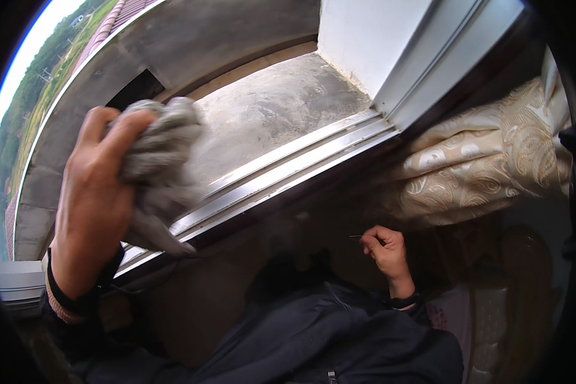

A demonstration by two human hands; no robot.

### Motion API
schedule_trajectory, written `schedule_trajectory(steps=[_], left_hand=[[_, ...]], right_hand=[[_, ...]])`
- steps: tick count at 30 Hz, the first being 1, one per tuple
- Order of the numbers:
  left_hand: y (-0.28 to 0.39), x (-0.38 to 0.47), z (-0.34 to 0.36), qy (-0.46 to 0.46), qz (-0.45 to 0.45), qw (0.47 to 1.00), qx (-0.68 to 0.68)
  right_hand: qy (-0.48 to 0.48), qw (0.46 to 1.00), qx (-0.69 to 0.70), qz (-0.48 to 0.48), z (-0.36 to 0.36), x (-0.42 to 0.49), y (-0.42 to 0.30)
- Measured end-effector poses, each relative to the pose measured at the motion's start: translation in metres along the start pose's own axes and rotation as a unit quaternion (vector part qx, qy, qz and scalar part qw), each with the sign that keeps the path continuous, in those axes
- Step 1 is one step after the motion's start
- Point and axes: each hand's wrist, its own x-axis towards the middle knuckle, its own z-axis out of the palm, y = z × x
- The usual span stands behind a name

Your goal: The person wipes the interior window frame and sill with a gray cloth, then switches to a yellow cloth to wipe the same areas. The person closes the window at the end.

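My left hand (pixel 93 197) grips a bunched grey cloth (pixel 161 153), blurred at its right side. It is raised in front of the open window, and the cloth's lower end hangs over the metal window track (pixel 288 168). Low on the right, my right hand (pixel 386 249) is closed, with thumb and forefinger pinched together. A thin pale strand (pixel 355 236) sticks out from between those fingertips; what it is cannot be made out. Beyond the track lies a stained concrete ledge (pixel 269 110).
A beige paisley-patterned curtain (pixel 480 153) is gathered at the right, beside the white window frame (pixel 441 57). A grey outer wall (pixel 235 38) curves around the ledge. Under the track the room is dark, and a carved wooden chair-like piece (pixel 528 264) shows dimly at lower right.
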Motion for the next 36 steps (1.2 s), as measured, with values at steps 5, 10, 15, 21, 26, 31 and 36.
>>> schedule_trajectory(steps=[5, 10, 15, 21, 26, 31, 36], left_hand=[[0.067, 0.038, 0.052, -0.017, 0.119, 0.975, -0.187], [0.122, 0.097, 0.124, -0.025, 0.222, 0.956, -0.192], [0.154, 0.127, 0.167, -0.108, 0.221, 0.967, -0.065], [0.12, 0.115, 0.178, -0.139, 0.191, 0.946, -0.221], [0.083, 0.05, 0.139, -0.137, 0.141, 0.971, -0.134], [0.063, 0.007, 0.098, -0.13, 0.129, 0.982, -0.039], [0.088, 0.029, 0.144, -0.051, 0.104, 0.992, -0.053]], right_hand=[[-0.004, 0.999, 0.025, -0.021, -0.002, -0.005, 0.011], [0.002, 0.998, 0.033, -0.044, -0.004, -0.015, 0.015], [0.01, 0.998, 0.061, -0.015, -0.01, -0.027, 0.012], [-0.003, 0.996, 0.085, -0.027, -0.028, -0.042, -0.003], [-0.028, 0.994, 0.071, -0.083, -0.041, -0.039, -0.019], [-0.054, 0.991, 0.087, -0.091, -0.034, -0.027, -0.022], [-0.075, 0.988, 0.11, -0.073, -0.03, -0.029, -0.014]])
